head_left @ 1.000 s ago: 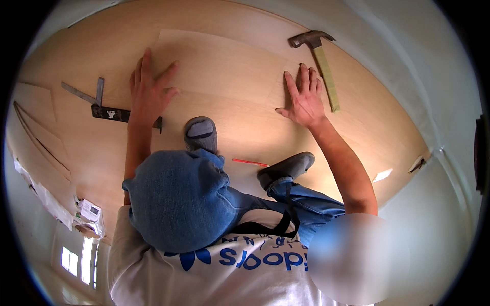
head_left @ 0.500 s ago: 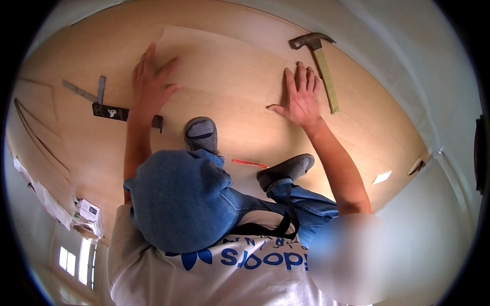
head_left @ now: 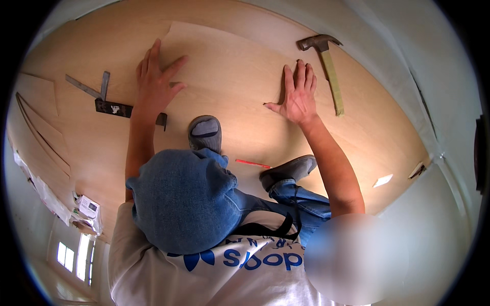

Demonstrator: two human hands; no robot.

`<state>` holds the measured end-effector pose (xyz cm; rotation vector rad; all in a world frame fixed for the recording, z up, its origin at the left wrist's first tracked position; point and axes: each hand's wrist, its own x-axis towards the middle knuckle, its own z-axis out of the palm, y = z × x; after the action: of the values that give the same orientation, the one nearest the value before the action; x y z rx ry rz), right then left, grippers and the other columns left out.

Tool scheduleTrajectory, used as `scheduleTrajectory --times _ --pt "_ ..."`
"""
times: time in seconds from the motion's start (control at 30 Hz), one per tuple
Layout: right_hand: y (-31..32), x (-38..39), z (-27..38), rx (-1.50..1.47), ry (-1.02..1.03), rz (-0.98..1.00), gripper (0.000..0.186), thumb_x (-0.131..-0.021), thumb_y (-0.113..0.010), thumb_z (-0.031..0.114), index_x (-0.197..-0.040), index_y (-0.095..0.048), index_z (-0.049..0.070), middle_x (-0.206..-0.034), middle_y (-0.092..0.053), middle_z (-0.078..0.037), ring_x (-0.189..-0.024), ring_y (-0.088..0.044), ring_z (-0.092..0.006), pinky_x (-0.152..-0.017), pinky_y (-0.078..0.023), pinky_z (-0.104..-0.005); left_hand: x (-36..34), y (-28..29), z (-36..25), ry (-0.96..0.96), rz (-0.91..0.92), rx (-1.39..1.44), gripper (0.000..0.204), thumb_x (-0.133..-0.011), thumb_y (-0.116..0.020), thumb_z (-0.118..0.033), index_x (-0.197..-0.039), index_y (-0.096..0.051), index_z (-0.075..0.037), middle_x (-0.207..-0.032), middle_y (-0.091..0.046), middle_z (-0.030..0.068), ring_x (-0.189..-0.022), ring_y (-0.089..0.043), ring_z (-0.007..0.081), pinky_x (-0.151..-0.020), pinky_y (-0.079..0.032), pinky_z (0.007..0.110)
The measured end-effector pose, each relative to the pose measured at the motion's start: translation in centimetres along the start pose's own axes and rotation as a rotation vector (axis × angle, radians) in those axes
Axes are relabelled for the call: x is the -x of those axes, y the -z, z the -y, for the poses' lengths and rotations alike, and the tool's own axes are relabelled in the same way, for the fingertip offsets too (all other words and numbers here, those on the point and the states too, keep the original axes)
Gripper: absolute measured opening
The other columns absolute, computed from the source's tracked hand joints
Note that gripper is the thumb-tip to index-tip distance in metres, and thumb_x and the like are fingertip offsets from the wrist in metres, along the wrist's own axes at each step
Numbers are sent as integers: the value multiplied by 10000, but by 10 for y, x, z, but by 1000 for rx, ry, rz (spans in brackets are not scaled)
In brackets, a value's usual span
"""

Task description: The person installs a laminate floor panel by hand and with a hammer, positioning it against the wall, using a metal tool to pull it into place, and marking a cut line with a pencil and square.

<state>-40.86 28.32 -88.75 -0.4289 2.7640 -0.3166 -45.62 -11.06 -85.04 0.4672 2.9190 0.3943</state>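
Observation:
A pale wood-look floor plank [head_left: 224,56] lies in front of me on boards of the same colour. My left hand [head_left: 157,84] is at its left end, fingers spread and holding nothing. Toward its right end, my right hand [head_left: 297,99] rests flat with the thumb stretched out to the left. Just beyond that hand lies a claw hammer [head_left: 333,81] with a dark head and a yellow-green handle. A black tool with metal blades [head_left: 113,108], like a try square, lies left of my left forearm and is partly hidden behind it.
A red pencil [head_left: 252,163] lies on the floor between my slippered feet [head_left: 205,133]. Cut board pieces [head_left: 43,94] are at the left, near a white box [head_left: 88,208]. Walls border the floor at the far side and right, where a small white piece [head_left: 382,180] lies.
The view has shifted slightly. My right hand has slid a little to the left, away from the hammer. My left hand stays by the plank's left end.

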Motion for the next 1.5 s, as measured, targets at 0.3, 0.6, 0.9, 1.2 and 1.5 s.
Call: scheduleTrajectory --times 0.3,0.6,0.9,1.2,1.5 --pt "-4 0 0 -17 5 0 1193 -591 -907 602 -1530 -435 38 -1590 -265 -335 -1438 -265 -560 -1170 -250 -652 2 0 2 -8 -5 4 779 -620 -949 -236 -1355 -705 -316 -1658 -307 178 -1458 -413 384 -1131 -397 515" --pt "-5 2 4 -24 -3 2 1196 -582 -910 593 -1532 -434 44 -1584 -274 -337 -1439 -261 -566 -1162 -260 -653 4 3 3 1 8 19 757 -635 -942 -255 -1346 -701 -348 -1659 -300 176 -1457 -400 398 -1144 -380 528" --pt "-3 6 6 14 9 21 1177 -633 -874 625 -1549 -412 48 -1603 -266 -333 -1443 -271 -564 -1181 -245 -649 4 -12 17 -33 9 3 760 -650 -935 -243 -1368 -693 -294 -1663 -300 178 -1470 -397 390 -1158 -375 520" --pt "4 3 -21 -96 90 -130 914 -811 -810 467 -1525 -432 37 -1550 -411 -221 -1399 -405 -415 -1175 -304 -551 -7 -16 25 46 -69 124 646 -819 -830 -244 -1421 -615 -150 -1513 -497 186 -1344 -529 381 -1088 -442 497" --pt "-34 -23 -33 -27 -91 -370 412 -902 -700 180 -1311 -655 212 -1207 -609 -70 -1144 -535 -308 -1005 -398 -459 -28 -27 32 324 -44 264 627 -945 -747 -341 -1458 -546 -42 -1341 -621 196 -1244 -600 391 -1042 -488 456"
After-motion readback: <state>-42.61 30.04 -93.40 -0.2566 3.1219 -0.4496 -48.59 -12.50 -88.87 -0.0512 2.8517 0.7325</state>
